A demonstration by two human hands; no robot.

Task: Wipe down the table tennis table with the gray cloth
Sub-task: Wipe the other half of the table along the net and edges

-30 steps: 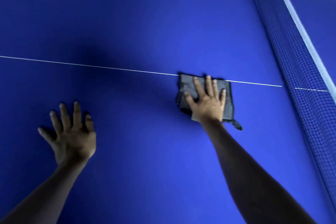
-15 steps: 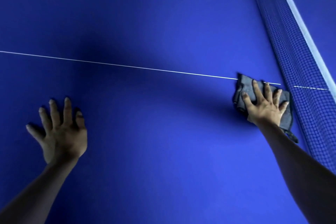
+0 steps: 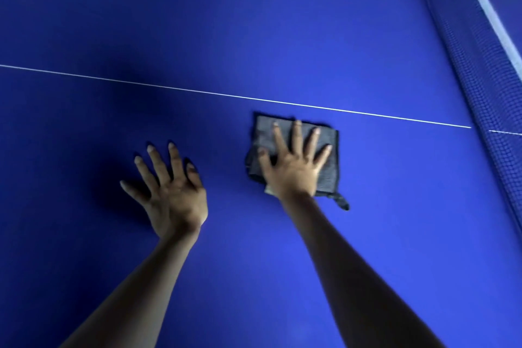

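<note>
Mid-wipe, the right hand [image 3: 293, 167] presses the folded gray cloth [image 3: 327, 161] flat with straight, spread fingers, just short of the white line [image 3: 197, 91], while the left hand [image 3: 172, 192], open and empty, rests nearby on the table [image 3: 254, 22], with much surface seemingly left.

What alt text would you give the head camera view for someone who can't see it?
A right hand presses a folded gray cloth flat onto a blue table tennis table, just below its white centre line. The left hand rests open on the surface beside it, and the net runs along the right.
</note>
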